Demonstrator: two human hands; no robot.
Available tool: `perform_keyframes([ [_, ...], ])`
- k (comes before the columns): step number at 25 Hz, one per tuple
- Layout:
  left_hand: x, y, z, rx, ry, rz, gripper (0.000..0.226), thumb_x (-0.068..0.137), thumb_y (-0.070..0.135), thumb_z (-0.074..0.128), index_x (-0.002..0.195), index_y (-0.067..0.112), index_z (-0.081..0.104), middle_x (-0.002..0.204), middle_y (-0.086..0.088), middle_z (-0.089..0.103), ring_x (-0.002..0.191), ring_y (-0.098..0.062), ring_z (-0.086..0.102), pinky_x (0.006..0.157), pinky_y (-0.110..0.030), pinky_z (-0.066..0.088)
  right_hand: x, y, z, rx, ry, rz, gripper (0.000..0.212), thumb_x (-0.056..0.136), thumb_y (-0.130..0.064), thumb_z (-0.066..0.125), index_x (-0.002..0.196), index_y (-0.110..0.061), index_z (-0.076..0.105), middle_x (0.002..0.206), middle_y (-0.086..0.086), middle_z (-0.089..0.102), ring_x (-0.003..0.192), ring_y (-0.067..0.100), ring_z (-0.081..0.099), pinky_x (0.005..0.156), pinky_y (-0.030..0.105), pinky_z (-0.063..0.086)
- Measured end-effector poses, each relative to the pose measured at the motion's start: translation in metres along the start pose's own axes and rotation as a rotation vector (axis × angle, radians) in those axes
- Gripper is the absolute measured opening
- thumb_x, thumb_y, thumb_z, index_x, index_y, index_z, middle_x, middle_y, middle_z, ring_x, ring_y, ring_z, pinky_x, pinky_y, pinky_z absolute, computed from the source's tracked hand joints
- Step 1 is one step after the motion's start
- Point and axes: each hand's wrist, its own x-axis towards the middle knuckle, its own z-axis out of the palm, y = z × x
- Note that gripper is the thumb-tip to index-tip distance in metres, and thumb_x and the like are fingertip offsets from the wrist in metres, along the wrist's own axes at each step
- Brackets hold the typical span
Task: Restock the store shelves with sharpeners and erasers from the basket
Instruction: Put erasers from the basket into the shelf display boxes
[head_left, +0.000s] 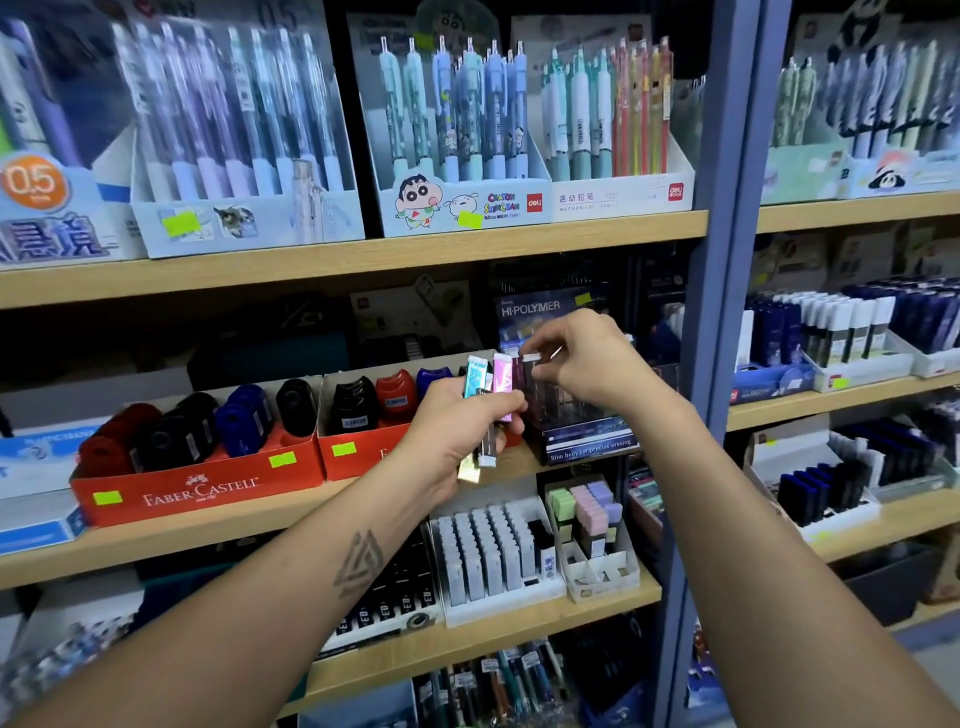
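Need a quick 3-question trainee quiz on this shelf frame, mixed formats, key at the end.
1. True or false: the left hand holds several slim stick erasers at once.
2. Multiple choice: the right hand pinches one eraster stick over which display? A) the red Faber-Castell box B) the dark Hi-Polymer stand C) the Crayon Shinchan pen box
3. Fill in: the Faber-Castell boxes hold red, black and ____ sharpeners.

Key: 1 true; 2 B; 3 blue.
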Motion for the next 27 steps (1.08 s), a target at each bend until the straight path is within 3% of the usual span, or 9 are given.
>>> perform_keyframes([
  [3,0.001,-0.003,-0.001,-0.009,-0.003,-0.011,0.02,0.091,0.009,0.068,0.099,-0.008,0.069,0.07,-0.015,0.067,0.044,-0.015,0.049,0.039,-0.021,0.037,0.002,-0.001,0.0,-0.02,-0.001,0.053,0.026,0.084,-0.017,0.079,0.108,-0.023,0.076,0.107,0.0,0.072,0.094,0.017,0.063,0.085,0.029,0.051],
  [8,-0.003,-0.002,-0.003,-0.02,-0.035,-0.012,0.02,0.091,0.009,0.068,0.102,-0.008,0.068,0.07,-0.014,0.067,0.046,-0.014,0.05,0.04,-0.02,0.038,-0.001,-0.004,-0.005,0.105,-0.003,0.043,0.038,0.091,-0.016,0.07,0.128,-0.026,0.067,0.098,-0.007,0.068,0.073,0.007,0.056,0.063,0.015,0.042],
  [10,-0.004,0.001,-0.002,-0.023,-0.06,0.002,0.02,0.091,0.008,0.068,0.102,-0.008,0.068,0.071,-0.015,0.066,0.044,-0.013,0.05,0.04,-0.02,0.038,-0.004,-0.007,-0.014,0.354,0.003,0.018,0.026,0.092,-0.019,0.07,0.117,-0.022,0.073,0.089,-0.007,0.072,0.072,0.005,0.061,0.064,0.015,0.044],
  [12,-0.005,0.005,0.001,-0.038,-0.085,0.018,0.016,0.091,0.006,0.067,0.1,-0.007,0.067,0.072,-0.018,0.064,0.043,-0.013,0.05,0.039,-0.021,0.037,-0.011,-0.012,-0.022,0.536,-0.149,-0.015,0.016,0.087,-0.022,0.077,0.102,-0.018,0.077,0.084,0.0,0.076,0.077,0.008,0.068,0.068,0.021,0.052],
  [14,-0.007,0.009,0.007,-0.065,-0.107,0.026,0.008,0.091,0.003,0.067,0.096,-0.002,0.066,0.074,-0.019,0.063,0.043,-0.012,0.052,0.038,-0.02,0.036,-0.015,-0.012,-0.023,0.6,-0.243,-0.041,0.013,0.083,-0.012,0.08,0.095,-0.014,0.077,0.08,0.005,0.075,0.076,0.014,0.069,0.07,0.026,0.054],
  [17,-0.007,0.011,0.011,-0.112,-0.11,-0.001,0.013,0.088,0.009,0.073,0.096,0.001,0.066,0.08,-0.021,0.066,0.044,-0.014,0.049,0.039,-0.021,0.037,-0.014,-0.002,-0.028,0.684,-0.076,0.033,0.014,0.084,0.0,0.076,0.091,-0.012,0.074,0.071,0.005,0.071,0.067,0.017,0.065,0.063,0.028,0.053],
  [20,-0.003,0.013,0.009,-0.156,-0.062,-0.043,0.027,0.084,0.021,0.079,0.095,0.001,0.063,0.072,-0.016,0.063,0.045,-0.015,0.049,0.04,-0.022,0.04,-0.008,0.019,-0.033,0.522,0.183,0.101,0.019,0.086,-0.003,0.074,0.088,-0.02,0.067,0.068,0.001,0.071,0.066,0.019,0.069,0.066,0.036,0.056],
  [24,-0.003,0.017,0.013,-0.165,0.004,-0.068,0.036,0.086,0.037,0.075,0.087,0.004,0.06,0.062,-0.01,0.057,0.043,-0.014,0.05,0.039,-0.02,0.04,-0.004,0.024,-0.026,0.391,0.199,0.091,0.022,0.085,-0.007,0.075,0.081,-0.024,0.063,0.071,0.002,0.069,0.074,0.028,0.071,0.068,0.045,0.06],
  [27,-0.003,0.017,0.017,-0.157,0.049,-0.086,0.04,0.091,0.043,0.069,0.09,0.004,0.06,0.06,-0.011,0.057,0.041,-0.016,0.05,0.039,-0.02,0.041,-0.003,0.021,-0.022,0.366,0.165,0.046,0.022,0.085,-0.005,0.075,0.081,-0.023,0.064,0.068,-0.002,0.066,0.07,0.024,0.069,0.072,0.048,0.061],
])
